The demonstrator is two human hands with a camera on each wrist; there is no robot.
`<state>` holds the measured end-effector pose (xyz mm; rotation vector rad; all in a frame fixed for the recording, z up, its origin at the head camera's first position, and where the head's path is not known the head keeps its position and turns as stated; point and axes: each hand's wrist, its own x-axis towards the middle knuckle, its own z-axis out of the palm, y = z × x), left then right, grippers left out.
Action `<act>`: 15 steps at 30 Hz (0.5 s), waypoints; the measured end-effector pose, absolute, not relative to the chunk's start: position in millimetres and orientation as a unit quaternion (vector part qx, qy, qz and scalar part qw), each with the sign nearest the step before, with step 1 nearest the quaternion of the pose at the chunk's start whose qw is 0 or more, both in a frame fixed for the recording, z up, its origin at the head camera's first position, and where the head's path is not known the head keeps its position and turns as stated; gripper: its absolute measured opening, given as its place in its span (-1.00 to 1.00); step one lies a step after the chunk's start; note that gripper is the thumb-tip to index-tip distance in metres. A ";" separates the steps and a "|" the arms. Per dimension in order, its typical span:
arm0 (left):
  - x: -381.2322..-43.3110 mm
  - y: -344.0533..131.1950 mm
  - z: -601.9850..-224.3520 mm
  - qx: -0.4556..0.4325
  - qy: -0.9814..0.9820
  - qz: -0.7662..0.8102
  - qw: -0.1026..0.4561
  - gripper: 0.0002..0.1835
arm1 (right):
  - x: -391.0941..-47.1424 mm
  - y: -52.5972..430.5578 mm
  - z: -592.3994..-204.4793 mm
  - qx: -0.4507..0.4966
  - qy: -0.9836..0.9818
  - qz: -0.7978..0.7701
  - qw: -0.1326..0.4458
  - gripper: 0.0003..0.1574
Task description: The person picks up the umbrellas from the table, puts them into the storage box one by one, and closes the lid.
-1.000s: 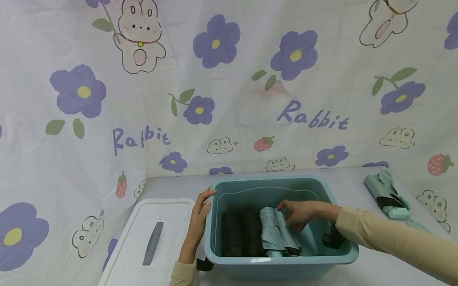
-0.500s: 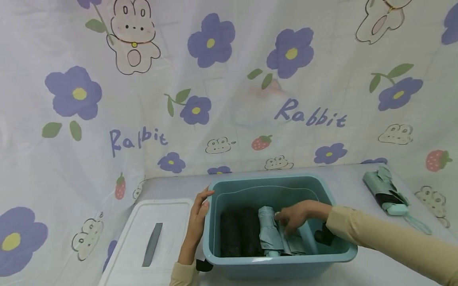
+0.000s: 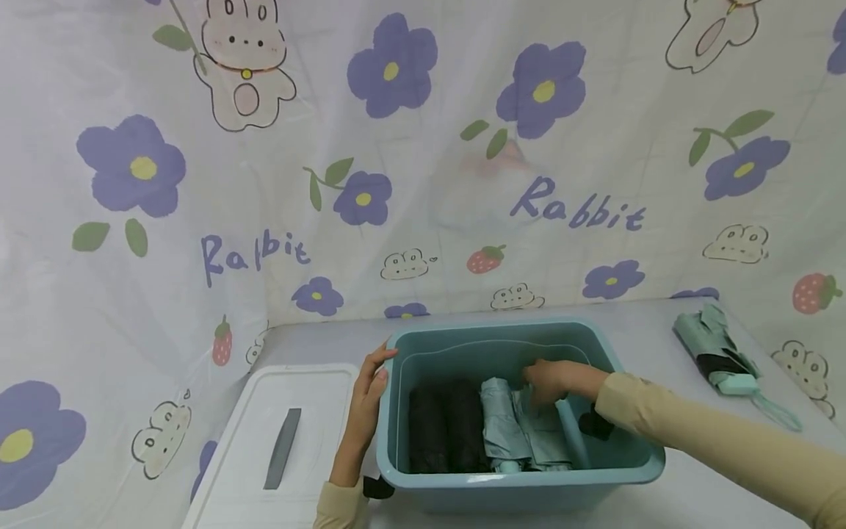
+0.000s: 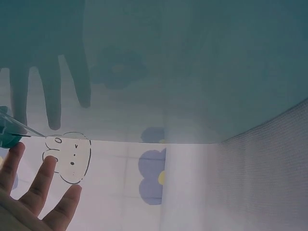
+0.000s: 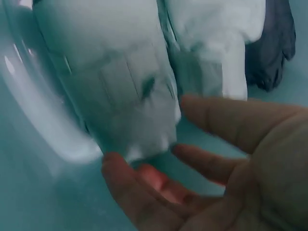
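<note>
My right hand (image 3: 555,378) reaches into a blue-green plastic bin (image 3: 515,481), at the far end of a pale teal folded umbrella (image 3: 545,437). In the right wrist view, the thumb and spread fingers of this hand (image 5: 226,178) are loosely bent around the end of that umbrella (image 5: 130,82), with the fingertips right at its edge. Beside it lie a second pale teal folded umbrella (image 3: 504,419) and two black folded umbrellas (image 3: 428,433). My left hand (image 3: 366,408) rests against the bin's left side; its fingers (image 4: 67,207) look straight and spread in the left wrist view.
A white lid (image 3: 317,433) with a grey handle (image 3: 283,448) lies left of the bin. Another pale teal umbrella (image 3: 717,353), with a wrist strap, is on the table at the right. A curtain (image 3: 436,220) printed with flowers and rabbits hangs behind.
My right hand has shifted toward the far end of the rightmost umbrella, which now lies broader and farther right in the bin. The left hand stays at the bin's side.
</note>
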<state>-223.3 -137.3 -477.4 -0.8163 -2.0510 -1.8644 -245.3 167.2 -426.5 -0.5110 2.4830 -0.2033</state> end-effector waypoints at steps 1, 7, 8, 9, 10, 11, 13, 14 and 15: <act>-223.5 -137.4 -477.2 -0.282 -0.705 -0.639 0.126 -0.61 | -245.7 167.6 -425.9 -0.188 0.934 -0.077 0.294 -0.49; -224.2 -138.3 -477.8 -0.288 -0.708 -0.631 0.134 -0.61 | -248.5 168.2 -427.4 -0.144 0.924 -0.101 0.339 -0.42; -224.1 -138.3 -477.8 -0.288 -0.707 -0.631 0.135 -0.61 | -249.1 168.2 -427.7 -0.138 0.923 -0.101 0.345 -0.41; -224.0 -138.4 -477.8 -0.288 -0.707 -0.632 0.135 -0.61 | -249.7 168.3 -428.3 -0.134 0.922 -0.101 0.348 -0.40; -223.4 -138.2 -476.8 -0.287 -0.706 -0.633 0.135 -0.62 | -250.1 168.3 -428.6 -0.134 0.923 -0.100 0.348 -0.41; -223.1 -138.1 -476.1 -0.286 -0.706 -0.635 0.133 -0.62 | -250.4 168.5 -428.2 -0.134 0.923 -0.099 0.347 -0.40; -222.9 -138.1 -475.7 -0.284 -0.707 -0.634 0.132 -0.62 | -250.5 169.1 -427.3 -0.136 0.923 -0.100 0.346 -0.40; -222.7 -138.2 -475.5 -0.283 -0.708 -0.634 0.132 -0.62 | -250.5 169.7 -426.6 -0.138 0.923 -0.101 0.345 -0.39; -222.5 -138.5 -475.5 -0.282 -0.708 -0.634 0.131 -0.62 | -250.5 170.3 -425.5 -0.141 0.922 -0.103 0.346 -0.39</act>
